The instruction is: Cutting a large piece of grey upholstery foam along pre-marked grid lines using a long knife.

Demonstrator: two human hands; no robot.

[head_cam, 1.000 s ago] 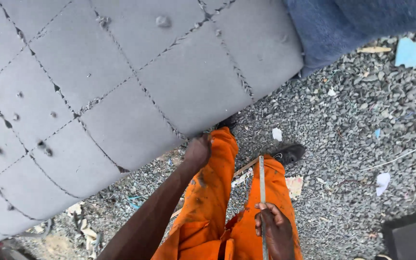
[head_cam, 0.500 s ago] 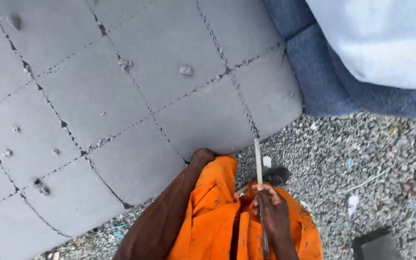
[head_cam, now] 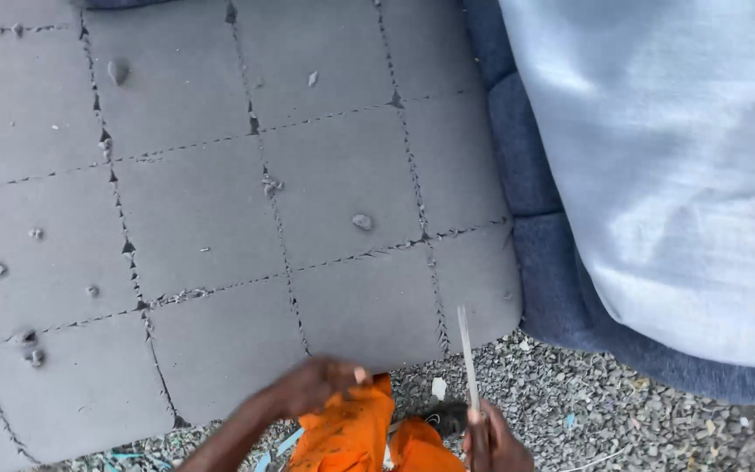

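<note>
1. The grey foam slab lies flat, directly ahead of both hands and stretching away up and to the left of them; its near edge runs crosswise just beyond the fingertips.
2. The left hand is the nearer one: its curled fingers rest on that near edge, gripping or pressing the foam, though the exact hold is partly hidden.
3. The right hand is closed around the lower end of a thin pale blade. The blade's long axis points almost straight away from the person, tilted slightly left, and its tip overlaps the slab's near right corner.
4. The slab is scored into a grid of squares by dark, ragged cuts, with small dents and loose crumbs scattered over its surface.
5. To the right of the hands, a blue cushion edge butts against the slab, and a light blue cloth lies over it.
6. Below the hands are orange trouser legs, and grey gravel strewn with scraps.
</note>
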